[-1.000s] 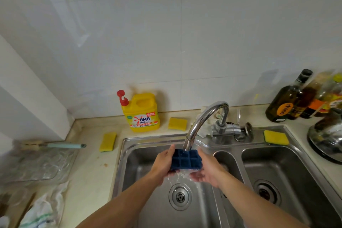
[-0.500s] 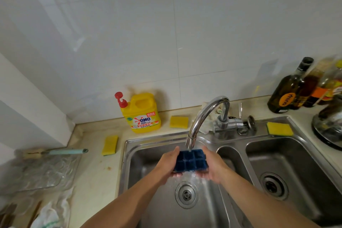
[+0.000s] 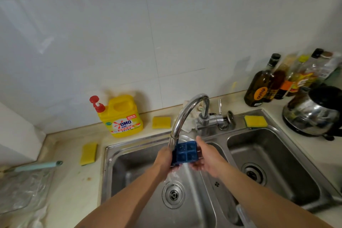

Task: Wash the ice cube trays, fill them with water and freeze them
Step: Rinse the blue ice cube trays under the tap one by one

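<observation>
A small dark blue ice cube tray [image 3: 185,153] is held over the left basin of a steel double sink [image 3: 133,164], right under the spout of the chrome tap [image 3: 187,114]. My left hand [image 3: 163,159] grips its left end and my right hand [image 3: 207,155] holds its right end, with fingers under it. Its compartments face up toward me. Water runs off the tray's near edge and falls toward the left drain [image 3: 173,194].
A yellow OMO detergent jug [image 3: 122,116] and three yellow sponges [image 3: 161,122] [image 3: 88,153] [image 3: 255,121] lie around the sink. Oil and sauce bottles [image 3: 262,87] and a steel kettle [image 3: 312,113] stand at the right. A brush [image 3: 35,166] and clear plastic lie at left.
The tray has shifted slightly right under the spout and tipped a little toward me, so water now spills off its near edge. The camera has drifted, with more of the right counter in view.
</observation>
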{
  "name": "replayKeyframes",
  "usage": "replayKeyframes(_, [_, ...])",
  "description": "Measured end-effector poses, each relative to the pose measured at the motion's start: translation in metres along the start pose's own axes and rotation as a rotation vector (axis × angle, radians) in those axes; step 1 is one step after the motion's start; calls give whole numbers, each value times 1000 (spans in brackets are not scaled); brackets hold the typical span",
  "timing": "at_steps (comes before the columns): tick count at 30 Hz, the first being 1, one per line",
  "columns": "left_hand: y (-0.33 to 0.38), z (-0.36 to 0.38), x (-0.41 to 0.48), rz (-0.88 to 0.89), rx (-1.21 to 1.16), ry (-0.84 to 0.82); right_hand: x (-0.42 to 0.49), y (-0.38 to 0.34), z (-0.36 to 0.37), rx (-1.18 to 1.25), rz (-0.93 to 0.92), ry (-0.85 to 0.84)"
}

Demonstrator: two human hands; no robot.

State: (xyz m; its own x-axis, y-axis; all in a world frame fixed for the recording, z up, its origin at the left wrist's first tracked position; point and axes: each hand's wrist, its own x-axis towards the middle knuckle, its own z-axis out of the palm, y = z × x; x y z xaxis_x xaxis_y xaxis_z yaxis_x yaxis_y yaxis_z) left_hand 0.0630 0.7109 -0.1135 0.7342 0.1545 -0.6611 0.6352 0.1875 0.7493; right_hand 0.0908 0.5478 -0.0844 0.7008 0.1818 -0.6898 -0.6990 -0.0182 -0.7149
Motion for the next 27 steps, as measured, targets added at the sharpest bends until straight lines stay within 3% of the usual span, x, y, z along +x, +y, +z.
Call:
replayKeyframes(10, [-6, -11, -1, 173, 100, -15, 6, 17, -10, -115, 225, -233])
replayKeyframes(17, [-9, -45, -2, 178, 142, 62, 16, 28, 23, -86, 190, -199])
replayKeyframes(27, [-21, -68, -5, 25, -136, 184, 15, 20, 48, 157, 265, -261])
